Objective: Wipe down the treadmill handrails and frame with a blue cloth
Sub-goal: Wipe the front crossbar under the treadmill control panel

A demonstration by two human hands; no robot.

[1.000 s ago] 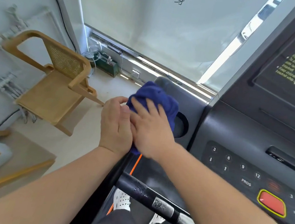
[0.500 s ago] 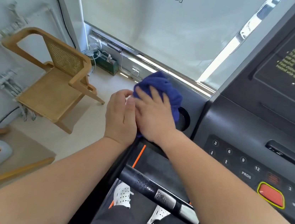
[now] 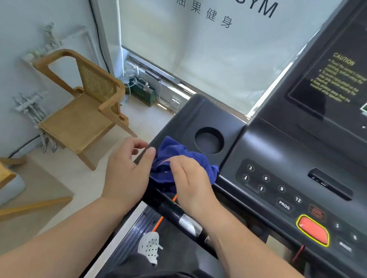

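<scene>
The blue cloth (image 3: 176, 161) lies bunched on the near left corner of the black treadmill console tray (image 3: 194, 114), just in front of the round cup holder (image 3: 209, 140). My right hand (image 3: 192, 181) presses down on the cloth and grips its near part. Beside it, at the tray's left edge, is my left hand (image 3: 127, 173), with its fingers spread and the thumb touching the edge; it holds nothing. Below both hands runs the black handrail (image 3: 177, 212) with a silver sensor patch.
The control panel (image 3: 286, 197) with number keys and a red stop button (image 3: 312, 231) lies to the right, the dark display (image 3: 347, 78) above it. A wooden chair (image 3: 84, 108) stands on the floor at left. My white shoe (image 3: 149, 245) rests on the belt.
The cloth and my right hand slid back from the tray's far end to its near corner, baring the cup holder. My left hand came off the right one and opened.
</scene>
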